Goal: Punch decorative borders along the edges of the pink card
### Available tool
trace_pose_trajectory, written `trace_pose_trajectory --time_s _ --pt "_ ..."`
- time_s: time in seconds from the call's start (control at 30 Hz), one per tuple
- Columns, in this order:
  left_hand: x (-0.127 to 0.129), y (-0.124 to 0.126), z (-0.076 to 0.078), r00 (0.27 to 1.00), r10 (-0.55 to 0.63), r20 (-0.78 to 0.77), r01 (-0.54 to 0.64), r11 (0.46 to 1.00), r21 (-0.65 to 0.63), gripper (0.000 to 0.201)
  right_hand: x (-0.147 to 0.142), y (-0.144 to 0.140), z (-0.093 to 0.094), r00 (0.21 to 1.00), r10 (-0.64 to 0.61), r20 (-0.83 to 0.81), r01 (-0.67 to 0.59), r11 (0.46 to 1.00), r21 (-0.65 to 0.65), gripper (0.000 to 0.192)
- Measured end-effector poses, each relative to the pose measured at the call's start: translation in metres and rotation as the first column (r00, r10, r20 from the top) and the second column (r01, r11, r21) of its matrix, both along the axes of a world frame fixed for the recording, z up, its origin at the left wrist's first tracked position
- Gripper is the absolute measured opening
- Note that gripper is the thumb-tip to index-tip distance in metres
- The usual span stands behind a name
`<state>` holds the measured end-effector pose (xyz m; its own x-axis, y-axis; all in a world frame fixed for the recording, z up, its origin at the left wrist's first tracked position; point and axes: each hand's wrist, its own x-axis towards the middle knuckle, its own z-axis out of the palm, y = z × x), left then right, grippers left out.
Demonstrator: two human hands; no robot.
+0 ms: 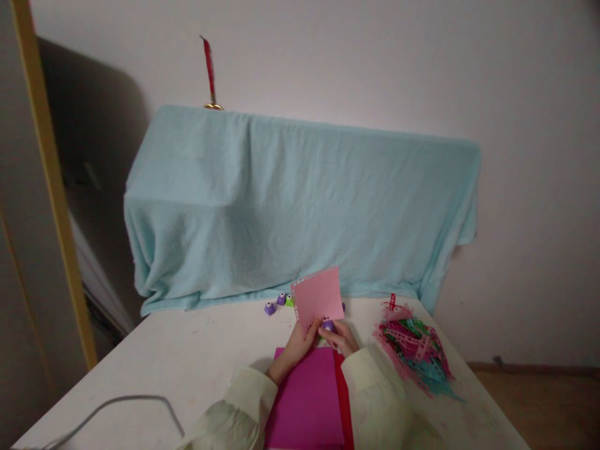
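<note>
My left hand pinches the lower edge of a pink paper sheet, which stands tilted up above the table. Small punched holes run along the sheet's left, top and lower edges. At its bottom edge my right hand is closed around a small purple craft punch, partly covered by the fingers. Beneath my wrists lies a magenta sheet of paper over a red sheet. Behind the pink sheet stand purple punches and a green punch; another purple one is mostly hidden.
A heap of punched paper strips in several colours lies on the right of the white table. A light blue cloth drapes over something at the back. A grey cable curves at the lower left.
</note>
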<state>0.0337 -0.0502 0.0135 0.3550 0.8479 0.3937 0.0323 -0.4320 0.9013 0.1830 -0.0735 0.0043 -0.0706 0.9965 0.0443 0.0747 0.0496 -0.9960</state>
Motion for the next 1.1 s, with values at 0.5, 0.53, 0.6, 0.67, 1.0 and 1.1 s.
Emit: trace_pose_trajectory --time_s 0.5,0.53,0.6,0.67,1.0,1.1 --pt "0.001 0.003 -0.006 0.998 0.045 -0.037 -0.044 0.999 0.026 0.036 -0.002 -0.003 0.003 0.999 -0.035 0.002 0.035 0.999 -0.005 0.034" --pt "0.001 0.002 -0.005 0.998 0.047 -0.038 -0.046 0.999 0.029 0.036 -0.002 -0.002 0.002 0.999 -0.037 -0.002 0.037 0.999 -0.002 0.035" --pt "0.000 0.001 -0.002 0.998 0.042 -0.049 -0.040 0.999 0.032 0.037 -0.002 -0.001 0.000 0.999 -0.040 -0.008 0.040 0.999 0.008 0.036" --pt "0.000 0.000 0.000 0.997 0.043 -0.063 -0.041 0.999 0.034 0.038 -0.001 0.001 -0.003 0.999 -0.042 -0.012 0.043 0.999 0.018 0.037" --pt "0.000 0.000 0.001 0.996 0.048 -0.081 -0.044 0.998 0.055 0.037 0.001 -0.001 0.000 1.000 -0.030 0.005 0.030 0.999 0.017 0.043" --pt "0.000 0.001 0.000 0.994 0.065 -0.086 -0.060 0.997 0.053 0.038 -0.001 -0.002 0.002 0.999 -0.034 -0.005 0.034 0.999 0.026 0.044"
